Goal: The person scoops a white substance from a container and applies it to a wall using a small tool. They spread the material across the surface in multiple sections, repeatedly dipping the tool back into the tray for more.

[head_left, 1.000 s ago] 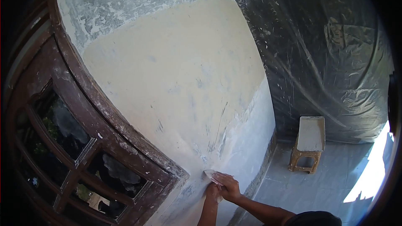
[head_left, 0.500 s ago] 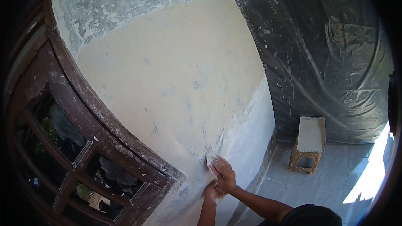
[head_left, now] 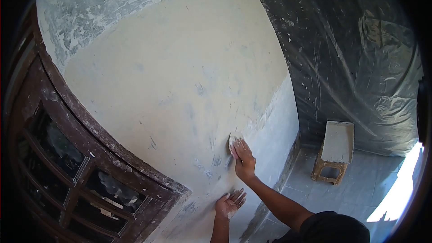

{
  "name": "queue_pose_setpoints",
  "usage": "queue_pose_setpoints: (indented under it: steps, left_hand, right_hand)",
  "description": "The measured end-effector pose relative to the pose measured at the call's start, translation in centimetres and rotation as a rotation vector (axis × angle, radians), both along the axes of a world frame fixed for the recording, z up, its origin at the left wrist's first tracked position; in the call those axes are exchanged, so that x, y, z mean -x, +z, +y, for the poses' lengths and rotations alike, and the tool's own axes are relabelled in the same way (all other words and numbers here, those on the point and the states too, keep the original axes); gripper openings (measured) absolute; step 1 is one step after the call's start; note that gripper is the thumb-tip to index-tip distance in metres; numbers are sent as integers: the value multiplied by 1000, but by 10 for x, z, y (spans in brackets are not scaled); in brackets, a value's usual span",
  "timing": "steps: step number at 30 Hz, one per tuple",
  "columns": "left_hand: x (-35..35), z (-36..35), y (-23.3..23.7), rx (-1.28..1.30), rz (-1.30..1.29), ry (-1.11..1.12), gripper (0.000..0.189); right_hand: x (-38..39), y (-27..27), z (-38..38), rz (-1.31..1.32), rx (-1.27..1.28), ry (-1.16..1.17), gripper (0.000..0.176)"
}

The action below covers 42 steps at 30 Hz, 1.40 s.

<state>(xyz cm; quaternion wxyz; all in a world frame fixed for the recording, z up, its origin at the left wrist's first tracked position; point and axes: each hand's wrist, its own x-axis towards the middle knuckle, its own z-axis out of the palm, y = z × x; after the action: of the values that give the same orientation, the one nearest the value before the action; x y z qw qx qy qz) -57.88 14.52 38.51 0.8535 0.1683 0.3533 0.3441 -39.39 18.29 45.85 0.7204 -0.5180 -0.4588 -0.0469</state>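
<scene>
My right hand (head_left: pixel 245 159) grips a putty knife (head_left: pixel 233 141) smeared with white putty, its blade against the wall (head_left: pixel 180 72). The knife's handle is hidden in my fingers. Lower down and to the left, my left hand (head_left: pixel 230 204) is open beside the wall, fingers spread and palm showing white smears. The wall is cream in the middle, with grey-blue patches and scrape marks around the knife. Its lower right part is whiter, and its top is rough, mottled grey.
A brown wooden window frame (head_left: pixel 103 153) with glass panes borders the wall at left. To the right, dark plastic sheeting (head_left: pixel 342 54) hangs behind a small stool (head_left: pixel 330 171). On the stool lies a tray (head_left: pixel 338 141) of pale putty. Grey tiles cover the floor.
My right hand has moved up the wall with the putty knife, away from my left hand. My left hand, earlier touching the right, is now apart with its fingers spread.
</scene>
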Motion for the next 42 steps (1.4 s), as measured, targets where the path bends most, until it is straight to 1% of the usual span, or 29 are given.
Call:
queue_pose_setpoints:
  steps: [2,3,4,6,8,9,11,12,14,16,18,19,21,22,23,24,25,26,28,29,30,31,32,33,34,36,38,40,42]
  left_hand:
    - [2,5,-14,26,36,48,34]
    - [7,10,-26,-107,196,83,35]
    - [9,12,-33,-237,361,117,36]
    - [-5,-3,-1,-221,368,165,38]
    - [-11,-11,17,-20,97,80,40]
    - [-8,-8,10,-28,11,38,44]
    - [-10,-6,6,-12,6,67,43]
    - [-10,-7,5,0,4,92,42]
    - [-12,-9,7,4,28,108,43]
    - [-12,-9,9,6,48,121,43]
    - [-9,-8,11,6,6,91,40]
    - [-7,-6,8,5,9,100,40]
    - [-2,2,-9,38,155,140,36]
    - [0,8,-19,41,157,138,36]
    - [2,13,-30,-91,203,150,37]
    - [3,14,-35,-224,251,160,39]
    - [-1,11,-30,-227,254,156,39]
    - [-6,10,-25,-216,282,158,40]
    - [-17,1,-8,-204,310,158,41]
    - [-22,-6,0,-107,187,166,43]
    - [-23,-14,6,-8,66,179,45]
    - [-25,-20,9,-18,72,211,47]
    - [-24,-28,9,-24,71,219,47]
    - [-23,-34,10,-16,70,230,44]
    - [-21,-39,12,-10,68,237,41]
    - [-12,-46,8,-14,51,238,41]
    - [1,-51,-2,-14,41,233,41]
    - [10,-55,-16,47,64,310,43]
    - [17,-59,-38,67,90,327,43]
  right_hand:
    - [43,-41,-41,-13,38,191,49]
    - [58,-61,-61,-58,72,271,47]
    - [58,-60,-83,-89,72,382,45]
    - [44,-69,-87,52,38,531,43]
    - [3,-32,-68,11,-6,321,44]
    - [-18,-13,-53,67,-26,211,46]
    - [-54,14,-17,129,-61,44,50]
    - [-65,15,2,136,-78,-15,51]
    - [-58,-2,36,161,-114,75,53]
    - [-26,-10,35,156,-29,51,53]
    - [3,-24,24,166,-15,71,54]
    - [14,-27,14,180,-1,120,54]
    - [38,-42,-11,181,41,215,51]
    - [47,-53,-25,166,66,259,49]
    - [51,-62,-42,169,70,257,49]
    - [52,-68,-64,110,113,364,48]
    - [48,-71,-75,51,151,468,46]
    - [37,-73,-77,52,143,461,46]
    - [15,-67,-81,310,140,615,46]
    - [0,-55,-69,341,81,471,47]
    - [-24,-30,-51,371,25,333,48]
    - [-42,-15,-29,439,-54,241,48]
    - [-62,2,-10,328,-75,79,47]
    - [-72,4,12,332,-105,34,47]
    - [-63,0,22,328,-114,38,47]
    - [-33,0,32,249,-41,-17,48]
    - [15,-10,9,258,46,18,51]
    - [50,-29,-30,251,70,146,49]
    - [59,-69,-64,82,179,260,44]
